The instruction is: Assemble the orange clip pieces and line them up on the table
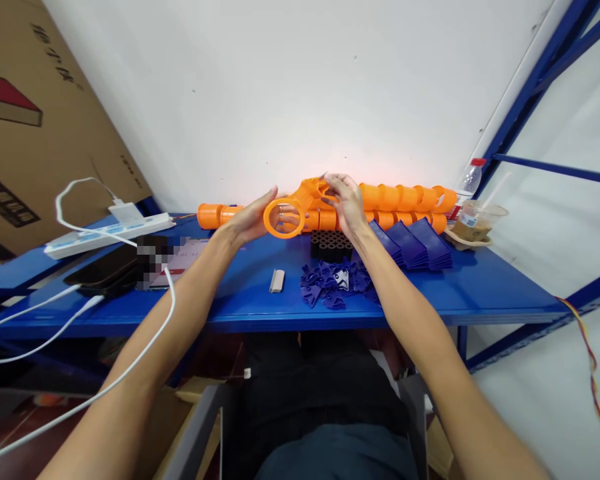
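Observation:
I hold up an orange plastic part [307, 193] with a round open ring at its near left end, above the blue table. My left hand [255, 217] is closed around the ring side, with its fingers partly behind it. Pinched at the upper right end of the same part, the fingers of my right hand [345, 200] hide some of it. Below my hands lie a block of black tubes [330, 245] and a heap of small dark blue plastic pieces [325, 283]. A small beige-grey piece [277, 281] rests left of the heap.
Rows of orange cylinders [405, 198] line the wall. Stacked blue plates [415, 243] stand at the right, near a bottle [467, 183] and a drink cup [477, 223]. At left are a power strip [105, 237], a black device [115, 267] and white cables crossing my left arm.

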The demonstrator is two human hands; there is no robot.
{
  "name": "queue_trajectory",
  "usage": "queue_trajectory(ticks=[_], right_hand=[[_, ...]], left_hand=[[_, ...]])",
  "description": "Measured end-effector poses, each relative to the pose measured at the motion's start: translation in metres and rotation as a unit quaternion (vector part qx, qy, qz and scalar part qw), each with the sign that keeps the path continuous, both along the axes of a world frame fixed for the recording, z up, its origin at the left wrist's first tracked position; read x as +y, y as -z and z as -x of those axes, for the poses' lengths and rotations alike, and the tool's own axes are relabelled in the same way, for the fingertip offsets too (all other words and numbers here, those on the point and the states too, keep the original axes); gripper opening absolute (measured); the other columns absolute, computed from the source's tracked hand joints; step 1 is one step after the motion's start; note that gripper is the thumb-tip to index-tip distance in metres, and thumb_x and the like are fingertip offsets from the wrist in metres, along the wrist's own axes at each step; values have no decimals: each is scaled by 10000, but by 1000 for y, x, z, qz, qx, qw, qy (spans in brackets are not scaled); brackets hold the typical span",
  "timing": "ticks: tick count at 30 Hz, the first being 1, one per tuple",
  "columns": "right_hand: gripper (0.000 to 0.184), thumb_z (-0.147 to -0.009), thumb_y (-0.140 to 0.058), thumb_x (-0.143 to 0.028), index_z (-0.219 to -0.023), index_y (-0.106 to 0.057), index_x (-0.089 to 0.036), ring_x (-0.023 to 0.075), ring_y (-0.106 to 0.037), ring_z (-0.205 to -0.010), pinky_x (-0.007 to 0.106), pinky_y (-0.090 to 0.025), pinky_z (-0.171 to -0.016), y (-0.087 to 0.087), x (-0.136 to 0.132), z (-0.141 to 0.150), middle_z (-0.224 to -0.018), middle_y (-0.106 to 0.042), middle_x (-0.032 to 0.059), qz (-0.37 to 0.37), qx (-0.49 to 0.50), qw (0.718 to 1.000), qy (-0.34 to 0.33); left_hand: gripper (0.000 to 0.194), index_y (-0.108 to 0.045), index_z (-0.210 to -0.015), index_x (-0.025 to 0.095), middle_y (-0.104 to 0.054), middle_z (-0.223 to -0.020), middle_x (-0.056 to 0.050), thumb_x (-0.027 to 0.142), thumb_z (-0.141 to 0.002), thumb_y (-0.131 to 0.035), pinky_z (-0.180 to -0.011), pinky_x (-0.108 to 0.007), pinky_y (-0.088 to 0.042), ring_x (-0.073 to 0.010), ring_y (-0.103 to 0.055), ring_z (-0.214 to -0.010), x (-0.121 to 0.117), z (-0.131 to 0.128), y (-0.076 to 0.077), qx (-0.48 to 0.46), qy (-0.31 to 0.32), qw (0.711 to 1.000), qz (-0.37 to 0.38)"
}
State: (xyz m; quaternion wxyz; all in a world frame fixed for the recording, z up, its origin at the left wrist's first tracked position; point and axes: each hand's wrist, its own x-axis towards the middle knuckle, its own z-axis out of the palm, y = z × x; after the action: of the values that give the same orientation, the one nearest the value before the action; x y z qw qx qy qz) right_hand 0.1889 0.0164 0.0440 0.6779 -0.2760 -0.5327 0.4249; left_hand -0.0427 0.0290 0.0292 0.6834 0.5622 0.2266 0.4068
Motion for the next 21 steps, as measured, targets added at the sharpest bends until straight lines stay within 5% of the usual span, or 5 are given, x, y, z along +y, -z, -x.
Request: queue_trajectory(ticks=[6, 16, 21], right_hand=[[633, -677, -927, -742, -980, -594, -297, 240, -714, -1114, 394, -611, -898, -2, 0, -5, -1004, -741, 34, 6, -9, 996, 83], [660, -697, -893, -808, -964, -578, -293, 246, -711, -1151, 387, -615, -893, 0, -1, -5, -1018, -734, 37, -4, 17, 996, 92], [694, -680, -883, -842, -984, -588, -292, 252, -713, -1176, 404, -610, -918, -3, -3, -4, -1046, -756, 46, -13, 25, 997, 66]], left_hand=[[680, -798, -1182, 139, -833, -1119, -213, 595, -703, -953, -919, -513, -676, -405, -813, -1093, -5, 5, -8, 119, -28, 984, -131], [519, -861, -941, 149, -853, -1001, -161, 565, -641, -935, -861, -409, -661, -333, -810, -963, -11, 15, -26, 261, -183, 913, -253], [434, -834, -903, 140, -829, -905, -125, 518, -692, -865, -780, -352, -639, -260, -777, -826, -10, 22, -27, 217, -234, 912, -258]])
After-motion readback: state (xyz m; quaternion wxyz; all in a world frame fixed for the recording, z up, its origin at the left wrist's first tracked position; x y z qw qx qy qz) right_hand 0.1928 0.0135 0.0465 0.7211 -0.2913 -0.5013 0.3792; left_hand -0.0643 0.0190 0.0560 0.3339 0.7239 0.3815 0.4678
